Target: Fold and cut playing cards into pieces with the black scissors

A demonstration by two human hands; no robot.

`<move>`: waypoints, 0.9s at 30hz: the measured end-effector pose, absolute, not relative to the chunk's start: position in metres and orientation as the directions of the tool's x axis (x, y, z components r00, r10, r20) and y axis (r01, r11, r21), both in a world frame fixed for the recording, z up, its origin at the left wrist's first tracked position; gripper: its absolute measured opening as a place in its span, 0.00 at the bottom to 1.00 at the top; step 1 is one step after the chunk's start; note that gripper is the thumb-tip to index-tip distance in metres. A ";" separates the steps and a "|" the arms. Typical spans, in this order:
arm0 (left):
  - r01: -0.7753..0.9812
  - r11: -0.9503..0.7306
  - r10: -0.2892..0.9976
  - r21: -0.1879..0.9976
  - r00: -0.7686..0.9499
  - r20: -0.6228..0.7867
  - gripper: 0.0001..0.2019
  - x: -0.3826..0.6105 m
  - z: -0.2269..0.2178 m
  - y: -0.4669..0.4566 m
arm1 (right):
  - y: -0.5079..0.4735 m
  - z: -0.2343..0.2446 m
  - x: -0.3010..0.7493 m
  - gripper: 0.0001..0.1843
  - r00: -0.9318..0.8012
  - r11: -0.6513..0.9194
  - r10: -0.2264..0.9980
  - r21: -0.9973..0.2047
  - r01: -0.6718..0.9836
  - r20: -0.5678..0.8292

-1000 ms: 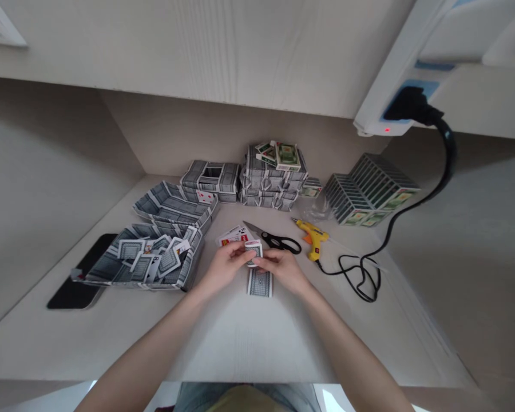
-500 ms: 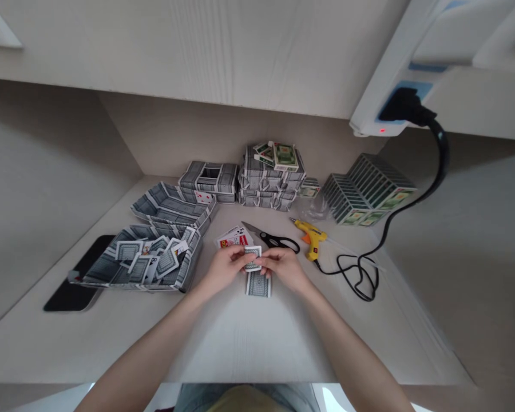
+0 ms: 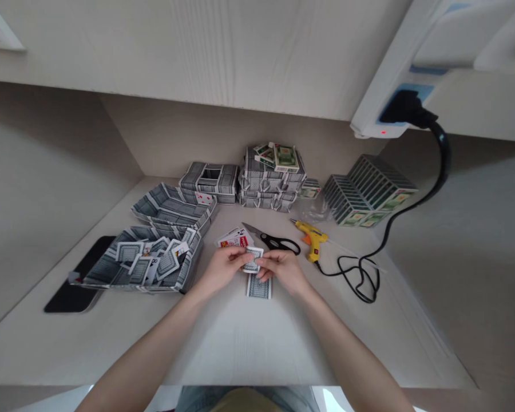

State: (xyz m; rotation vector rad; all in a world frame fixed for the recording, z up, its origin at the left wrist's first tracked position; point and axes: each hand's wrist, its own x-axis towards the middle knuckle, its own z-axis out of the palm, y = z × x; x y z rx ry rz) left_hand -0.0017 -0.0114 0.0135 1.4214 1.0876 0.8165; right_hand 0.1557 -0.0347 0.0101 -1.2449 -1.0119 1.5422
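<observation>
1. The left hand point(image 3: 227, 268) and right hand point(image 3: 284, 269) both pinch the held card point(image 3: 253, 260) over the table point(image 3: 240, 343), near a lying card point(image 3: 258, 289).
2. Its patterned back shows fuller than one second ago (perhaps it was turned); the handling seems unfinished.

Can make out an 8 on one white card point(image 3: 151, 271); the red card point(image 3: 236, 242) has blurry lettering, unreadable tbh.
</observation>
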 end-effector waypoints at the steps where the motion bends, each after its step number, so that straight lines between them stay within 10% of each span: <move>1: 0.167 0.047 0.937 0.985 0.335 -0.102 0.13 -0.002 0.014 -0.012 | -0.035 0.010 0.156 0.16 -0.104 -0.278 0.959 -0.951 -0.140 -0.265; 27: 0.322 -0.165 0.939 0.932 0.340 0.049 0.15 -0.002 0.015 -0.013 | -0.035 0.003 0.154 0.18 -0.066 -0.206 0.978 -0.972 -0.111 -0.200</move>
